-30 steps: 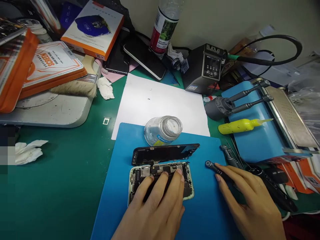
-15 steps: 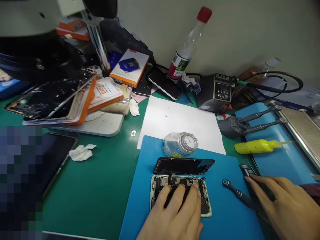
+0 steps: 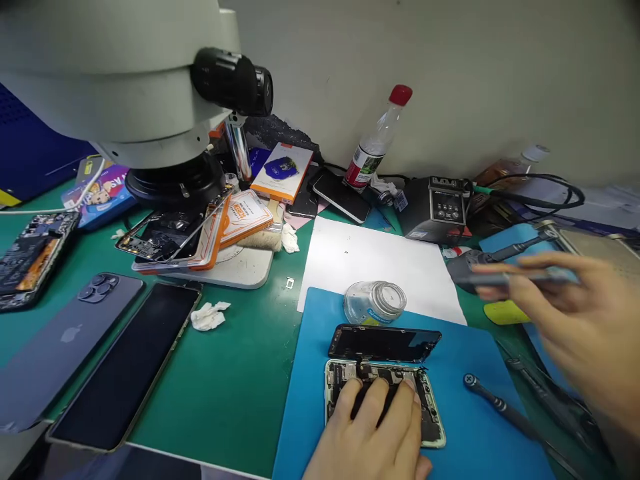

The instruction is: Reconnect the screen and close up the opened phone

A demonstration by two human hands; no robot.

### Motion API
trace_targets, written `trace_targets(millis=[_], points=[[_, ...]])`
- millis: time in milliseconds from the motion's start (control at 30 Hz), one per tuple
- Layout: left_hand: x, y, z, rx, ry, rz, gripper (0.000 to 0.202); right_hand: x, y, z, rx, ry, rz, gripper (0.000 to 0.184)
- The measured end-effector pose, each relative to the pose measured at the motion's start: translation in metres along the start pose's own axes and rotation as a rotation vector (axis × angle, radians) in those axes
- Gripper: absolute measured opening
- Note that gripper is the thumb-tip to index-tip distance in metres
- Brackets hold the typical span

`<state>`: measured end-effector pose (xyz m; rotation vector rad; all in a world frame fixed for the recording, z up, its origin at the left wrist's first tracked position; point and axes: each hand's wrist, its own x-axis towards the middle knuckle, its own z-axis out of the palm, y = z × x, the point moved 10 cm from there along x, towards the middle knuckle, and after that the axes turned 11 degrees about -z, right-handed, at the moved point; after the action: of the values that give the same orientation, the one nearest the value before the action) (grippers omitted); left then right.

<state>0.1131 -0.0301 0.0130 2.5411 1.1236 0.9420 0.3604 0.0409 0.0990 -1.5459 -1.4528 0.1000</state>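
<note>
My left hand (image 3: 370,430) lies over an opened phone (image 3: 434,427), its fingers spread across the bare inner parts. The phone's screen (image 3: 383,342) is lifted off along the far edge and leans against a glass jar (image 3: 375,301). My right hand (image 3: 585,320), smeared by motion, is raised over the right side of the bench. Pinched in it is a slim grey tool (image 3: 493,279) lying nearly level; its exact kind is too blurred to tell. A dark screwdriver-like tool (image 3: 500,405) rests on the blue mat (image 3: 300,373) between phone and right hand.
A microscope (image 3: 150,87) overhangs the left side, above stacked boxes and phone parts. Two phones, one a purple phone (image 3: 75,333), lie at left. Behind the white paper (image 3: 380,253) stand a red-capped bottle (image 3: 373,150) and a black control box (image 3: 435,210).
My right hand has risen from the tools at the mat's right edge, bringing up the slim grey tool. The left hand stays on the phone. The camera view has shifted left and up.
</note>
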Motion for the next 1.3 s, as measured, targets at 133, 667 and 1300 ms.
trace_targets(millis=[133,667,1300], points=[[-0.001,0.0,-0.003,0.009,0.033,-0.022,0.037,0.038,0.009,0.09,0.33,-0.223,0.256,0.039],[0.0,0.001,-0.011,0.021,0.063,-0.017,0.037,0.045,0.034,0.157,0.562,-0.251,0.488,0.014],[0.016,-0.002,-0.005,-0.028,-0.21,0.037,0.022,-0.159,-0.016,0.052,0.715,0.176,0.555,0.067]])
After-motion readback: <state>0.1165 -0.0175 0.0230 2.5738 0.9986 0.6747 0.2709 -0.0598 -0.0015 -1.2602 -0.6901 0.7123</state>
